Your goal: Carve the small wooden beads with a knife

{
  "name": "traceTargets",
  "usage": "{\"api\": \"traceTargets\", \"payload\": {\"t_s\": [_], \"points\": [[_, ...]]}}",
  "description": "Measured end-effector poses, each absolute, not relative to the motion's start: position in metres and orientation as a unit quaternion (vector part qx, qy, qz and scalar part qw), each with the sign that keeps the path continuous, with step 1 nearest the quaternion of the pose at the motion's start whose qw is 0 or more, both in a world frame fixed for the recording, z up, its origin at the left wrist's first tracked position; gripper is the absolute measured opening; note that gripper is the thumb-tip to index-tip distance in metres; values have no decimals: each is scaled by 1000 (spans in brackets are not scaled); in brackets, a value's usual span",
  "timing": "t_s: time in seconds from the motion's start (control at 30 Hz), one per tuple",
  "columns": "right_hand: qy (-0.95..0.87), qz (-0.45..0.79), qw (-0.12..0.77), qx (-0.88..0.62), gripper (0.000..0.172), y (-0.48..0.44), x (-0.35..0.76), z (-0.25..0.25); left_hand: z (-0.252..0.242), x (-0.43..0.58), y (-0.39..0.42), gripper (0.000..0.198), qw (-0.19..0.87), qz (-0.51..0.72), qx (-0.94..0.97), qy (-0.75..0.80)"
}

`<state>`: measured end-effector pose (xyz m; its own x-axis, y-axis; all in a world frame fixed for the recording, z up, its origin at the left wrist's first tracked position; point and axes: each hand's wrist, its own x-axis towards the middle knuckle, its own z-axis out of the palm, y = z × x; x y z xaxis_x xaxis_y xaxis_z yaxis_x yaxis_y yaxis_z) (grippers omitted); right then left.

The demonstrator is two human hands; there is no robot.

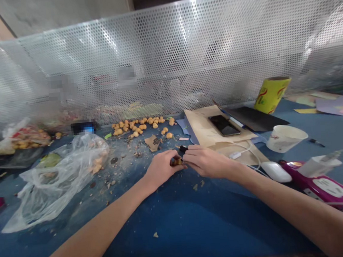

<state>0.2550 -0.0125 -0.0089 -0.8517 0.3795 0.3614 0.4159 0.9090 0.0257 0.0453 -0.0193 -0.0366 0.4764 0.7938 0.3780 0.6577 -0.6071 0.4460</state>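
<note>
Brown nut (176, 161) sits between the two hands, near the middle of the bench (180, 227); the left hand (161, 169) closes around it from one side, and the fingers (199, 157) of the right hand (209, 162) come over it from the other side, so the hands are together and clamped on it; I cannot tell if it is whole or already opened. Just above the right fingers is a short black piece (183, 148), maybe a tool handle; its lower end is hidden. Around the hands, shell crumbs (113, 181) lie on the blue surface; toward the far edge there is a loose group of many yellow nuts (132, 127), bare of shell as far as I can see, so a good part of the work looks done; a clear plastic bag (53, 190) near the left edge holds more pieces; how many are left, I cannot tell. Right of the hands are a tan paper (219, 126), a phone (223, 125) lying on it, a mouse (275, 171), a white cup (286, 137) and a yellow can (272, 94) near the far edge.
</note>
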Motion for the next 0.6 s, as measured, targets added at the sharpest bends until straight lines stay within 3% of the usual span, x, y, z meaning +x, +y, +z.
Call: {"api": "traceTargets", "payload": {"t_s": [0.6], "points": [[-913, 53, 284, -288, 15, -8, 251, -24, -39, 44, -18, 27, 155, 313, 835, 424]]}}
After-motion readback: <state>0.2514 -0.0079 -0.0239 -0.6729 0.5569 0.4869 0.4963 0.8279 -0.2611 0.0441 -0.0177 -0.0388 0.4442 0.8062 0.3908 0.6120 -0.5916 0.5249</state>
